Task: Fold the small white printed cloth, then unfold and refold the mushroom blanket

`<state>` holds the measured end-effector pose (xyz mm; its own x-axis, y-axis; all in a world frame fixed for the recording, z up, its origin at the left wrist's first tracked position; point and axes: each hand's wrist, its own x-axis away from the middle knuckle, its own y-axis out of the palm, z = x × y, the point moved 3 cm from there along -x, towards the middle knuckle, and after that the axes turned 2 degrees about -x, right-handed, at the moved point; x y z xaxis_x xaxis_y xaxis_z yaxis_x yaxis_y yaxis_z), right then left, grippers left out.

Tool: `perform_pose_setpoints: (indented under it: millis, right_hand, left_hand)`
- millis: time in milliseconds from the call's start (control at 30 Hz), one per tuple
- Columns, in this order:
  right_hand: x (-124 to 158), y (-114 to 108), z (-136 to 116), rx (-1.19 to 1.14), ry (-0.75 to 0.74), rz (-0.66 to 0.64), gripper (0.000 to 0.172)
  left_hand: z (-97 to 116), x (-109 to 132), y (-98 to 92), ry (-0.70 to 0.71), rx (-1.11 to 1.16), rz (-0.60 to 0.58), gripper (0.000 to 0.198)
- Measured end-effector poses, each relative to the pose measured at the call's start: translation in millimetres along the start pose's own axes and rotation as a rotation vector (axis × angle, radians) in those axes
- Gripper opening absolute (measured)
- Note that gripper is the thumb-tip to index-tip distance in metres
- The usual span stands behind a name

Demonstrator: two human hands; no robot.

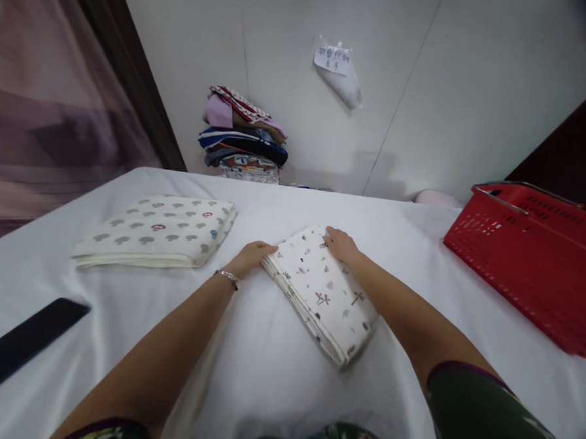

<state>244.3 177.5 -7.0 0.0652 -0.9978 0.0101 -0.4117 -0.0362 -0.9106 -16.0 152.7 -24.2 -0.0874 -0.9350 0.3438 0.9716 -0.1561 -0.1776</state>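
Observation:
A folded white cloth (pixel 322 280) printed with small palm trees and leaves lies at an angle on the white-covered bed or table in front of me. My left hand (pixel 252 256), with a bracelet at the wrist, pinches its far left corner between thumb and fingers. At the far right corner, my right hand (pixel 341 245) grips the edge, its fingertips partly over the print. To the left, apart from both hands, rests a second folded cloth (pixel 162 229) with grey, red and blue mushroom shapes.
A red plastic basket (pixel 527 258) with metal handles stands at the right. A long dark flat object (pixel 26 343) lies at the left front. Stacked folded fabrics (pixel 243 138) rise behind the far edge, and a paper note in plastic (pixel 336 61) hangs on the wall.

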Motion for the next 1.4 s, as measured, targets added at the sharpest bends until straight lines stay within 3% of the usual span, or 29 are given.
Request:
perform_pose_setpoints:
  millis: [167, 267, 333, 433, 533, 600, 800, 933, 1133, 1400]
  right_hand:
    - [48, -7, 19, 0.128, -0.176, -0.004, 0.046]
    - [70, -11, 30, 0.133, -0.148, -0.047, 0.045]
    - [79, -16, 25, 0.079, -0.136, -0.006, 0.044]
    - [86, -20, -2, -0.107, -0.205, 0.047, 0.038]
    - [83, -12, -40, -0.327, -0.231, 0.005, 0.031]
    - [76, -3, -67, -0.410, -0.230, -0.037, 0.026]
    - [46, 23, -120, -0.248, -0.202, -0.057, 0.019]
    - [34, 34, -124, -0.125, -0.153, -0.068, 0.018]
    - [30, 39, -118, -0.207, -0.213, -0.063, 0.014]
    - [37, 39, -132, -0.234, -0.256, -0.019, 0.012]
  left_hand:
    - [-4, 1, 0.1, 0.025, 0.019, -0.018, 0.041]
    - [-1, 5, 1.1, 0.032, 0.042, -0.017, 0.041]
    - [0, 9, 0.6, 0.031, 0.078, -0.018, 0.043]
    - [1, 17, -1.0, 0.020, 0.197, -0.089, 0.049]
    - [-1, 27, -1.7, 0.026, 0.321, -0.159, 0.048]
    - [-3, 32, -1.9, 0.048, 0.370, -0.121, 0.041]
    - [-14, 34, 2.4, 0.080, 0.431, 0.014, 0.023]
    - [-20, 28, 2.6, 0.098, 0.442, 0.053, 0.022]
    - [-22, 23, 2.3, 0.099, 0.461, 0.064, 0.024]
    - [-21, 22, 2.5, 0.099, 0.452, 0.085, 0.022]
